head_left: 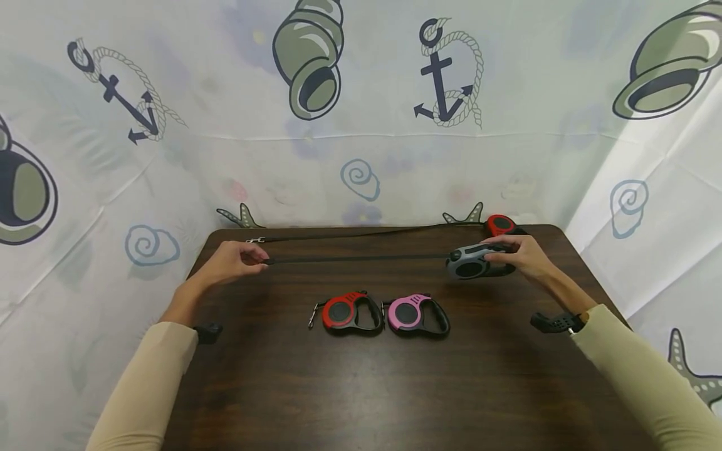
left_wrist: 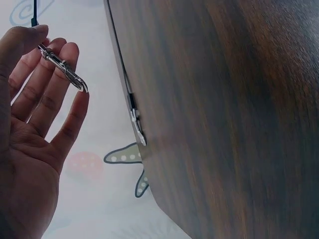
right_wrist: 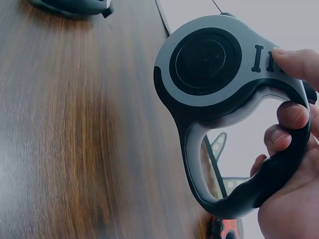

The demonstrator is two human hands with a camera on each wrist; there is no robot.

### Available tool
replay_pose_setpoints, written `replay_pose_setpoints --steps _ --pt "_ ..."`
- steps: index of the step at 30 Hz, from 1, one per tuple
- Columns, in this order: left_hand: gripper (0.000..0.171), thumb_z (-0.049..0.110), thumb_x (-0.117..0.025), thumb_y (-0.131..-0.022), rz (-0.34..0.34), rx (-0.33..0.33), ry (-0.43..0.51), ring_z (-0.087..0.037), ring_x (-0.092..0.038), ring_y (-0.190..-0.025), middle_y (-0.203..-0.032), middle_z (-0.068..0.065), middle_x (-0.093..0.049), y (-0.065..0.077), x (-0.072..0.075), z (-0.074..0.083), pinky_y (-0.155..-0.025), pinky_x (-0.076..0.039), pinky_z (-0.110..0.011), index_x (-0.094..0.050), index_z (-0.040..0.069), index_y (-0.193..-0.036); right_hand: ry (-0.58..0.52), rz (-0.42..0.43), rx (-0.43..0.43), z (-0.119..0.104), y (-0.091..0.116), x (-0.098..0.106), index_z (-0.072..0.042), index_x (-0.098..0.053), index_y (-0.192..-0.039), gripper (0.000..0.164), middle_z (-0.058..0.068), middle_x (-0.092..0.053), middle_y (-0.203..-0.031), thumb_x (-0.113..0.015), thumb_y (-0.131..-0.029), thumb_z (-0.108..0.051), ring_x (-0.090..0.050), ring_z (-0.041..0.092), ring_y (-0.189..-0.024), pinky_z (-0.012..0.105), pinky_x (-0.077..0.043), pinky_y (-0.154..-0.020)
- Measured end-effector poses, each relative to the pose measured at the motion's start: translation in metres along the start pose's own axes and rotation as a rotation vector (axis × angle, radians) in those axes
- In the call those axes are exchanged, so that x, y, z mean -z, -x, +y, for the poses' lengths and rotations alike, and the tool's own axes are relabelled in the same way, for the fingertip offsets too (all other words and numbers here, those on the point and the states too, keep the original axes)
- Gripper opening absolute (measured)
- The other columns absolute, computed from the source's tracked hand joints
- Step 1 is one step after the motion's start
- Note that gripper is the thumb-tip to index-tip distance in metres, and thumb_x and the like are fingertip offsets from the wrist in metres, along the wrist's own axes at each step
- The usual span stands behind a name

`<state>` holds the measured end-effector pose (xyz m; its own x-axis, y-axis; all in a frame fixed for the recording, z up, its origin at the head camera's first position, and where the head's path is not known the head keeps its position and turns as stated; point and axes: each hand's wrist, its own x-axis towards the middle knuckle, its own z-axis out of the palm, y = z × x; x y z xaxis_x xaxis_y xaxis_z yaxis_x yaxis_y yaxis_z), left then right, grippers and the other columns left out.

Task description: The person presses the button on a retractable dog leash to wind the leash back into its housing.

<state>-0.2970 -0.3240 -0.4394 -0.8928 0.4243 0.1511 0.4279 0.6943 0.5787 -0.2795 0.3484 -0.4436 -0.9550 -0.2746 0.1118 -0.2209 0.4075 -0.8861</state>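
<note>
My right hand (head_left: 521, 255) grips the black handle of a grey retractable dog leash (head_left: 472, 262), fingers curled through its loop and thumb on the grey casing. From that casing a dark cord (head_left: 361, 258) runs straight and taut across to my left hand (head_left: 234, 262). The left thumb pinches the cord end at its metal clip (left_wrist: 64, 67) against the fingers. In the right wrist view the grey leash (right_wrist: 205, 59) shows a round black disc and bone-shaped marks. Both hands hold it above the table.
On the dark wooden table (head_left: 361, 388) lie a red retractable leash (head_left: 340, 312) and a pink one (head_left: 407, 312), side by side. Another red leash (head_left: 501, 224) sits at the back right, its cord (head_left: 338, 235) stretched along the far edge to a metal clip (head_left: 256, 240). A printed curtain (head_left: 383, 62) hangs behind.
</note>
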Motion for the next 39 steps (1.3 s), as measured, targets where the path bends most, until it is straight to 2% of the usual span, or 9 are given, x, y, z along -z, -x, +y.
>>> replay_pose_setpoints --steps 5,12,20,24,31,33,39 --pt "0.016 0.008 -0.086 -0.089 -0.009 -0.004 -0.003 -0.013 -0.069 -0.079 -0.092 -0.006 -0.079 -0.002 -0.002 0.005 -0.072 -0.054 -0.019 -0.079 0.004 -0.102 0.010 -0.002 0.008 -0.004 -0.001 -0.006 0.007 -0.069 -0.130 0.039 -0.006 -0.074 -0.090 -0.078 -0.095 -0.006 -0.070 0.024 -0.079 0.031 -0.055 -0.069" --pt "0.016 0.006 -0.087 -0.087 0.008 -0.039 -0.022 -0.013 -0.070 -0.081 -0.092 -0.005 -0.079 -0.005 -0.008 0.006 -0.073 -0.055 -0.020 -0.080 0.005 -0.102 0.002 -0.013 0.002 -0.007 -0.003 -0.011 0.006 -0.069 -0.132 0.038 -0.006 -0.074 -0.091 -0.077 -0.097 -0.006 -0.071 0.023 -0.081 0.032 -0.057 -0.070" --pt "0.016 0.009 -0.087 -0.088 -0.001 -0.048 -0.010 -0.013 -0.071 -0.083 -0.094 -0.003 -0.080 -0.011 -0.014 0.009 -0.074 -0.056 -0.022 -0.081 0.006 -0.102 -0.035 -0.026 0.012 -0.011 -0.004 -0.016 0.007 -0.069 -0.132 0.042 0.004 -0.076 -0.101 -0.080 -0.095 -0.010 -0.074 0.027 -0.085 0.034 -0.060 -0.073" --pt "0.017 0.011 -0.087 -0.089 -0.018 -0.040 0.002 -0.014 -0.072 -0.085 -0.095 -0.003 -0.080 -0.013 -0.015 0.012 -0.076 -0.057 -0.023 -0.081 0.006 -0.104 -0.022 -0.031 0.026 -0.013 -0.007 -0.020 0.006 -0.069 -0.132 0.042 0.007 -0.076 -0.101 -0.080 -0.095 -0.011 -0.073 0.029 -0.084 0.034 -0.060 -0.073" --pt "0.018 0.013 -0.087 -0.089 -0.027 -0.021 0.011 -0.015 -0.072 -0.084 -0.096 -0.004 -0.080 -0.017 -0.019 0.016 -0.076 -0.057 -0.022 -0.080 0.006 -0.105 0.012 -0.037 0.031 -0.020 -0.012 -0.028 0.003 -0.071 -0.132 0.043 0.000 -0.076 -0.094 -0.082 -0.094 -0.014 -0.071 0.026 -0.079 0.035 -0.060 -0.072" --pt "0.018 0.012 -0.087 -0.089 -0.024 -0.020 0.010 -0.015 -0.071 -0.084 -0.096 -0.004 -0.080 -0.017 -0.019 0.017 -0.076 -0.057 -0.022 -0.080 0.005 -0.105 0.010 -0.041 0.037 -0.022 -0.013 -0.029 0.003 -0.071 -0.132 0.042 0.001 -0.076 -0.091 -0.082 -0.094 -0.012 -0.071 0.031 -0.077 0.036 -0.060 -0.071" --pt "0.017 0.015 -0.086 -0.091 -0.027 0.001 0.014 -0.017 -0.071 -0.087 -0.096 -0.003 -0.080 -0.017 -0.021 0.020 -0.076 -0.057 -0.025 -0.080 0.006 -0.104 0.005 -0.052 0.043 -0.023 -0.015 -0.030 0.003 -0.071 -0.132 0.041 0.003 -0.078 -0.090 -0.081 -0.093 -0.007 -0.070 0.030 -0.073 0.033 -0.058 -0.066"
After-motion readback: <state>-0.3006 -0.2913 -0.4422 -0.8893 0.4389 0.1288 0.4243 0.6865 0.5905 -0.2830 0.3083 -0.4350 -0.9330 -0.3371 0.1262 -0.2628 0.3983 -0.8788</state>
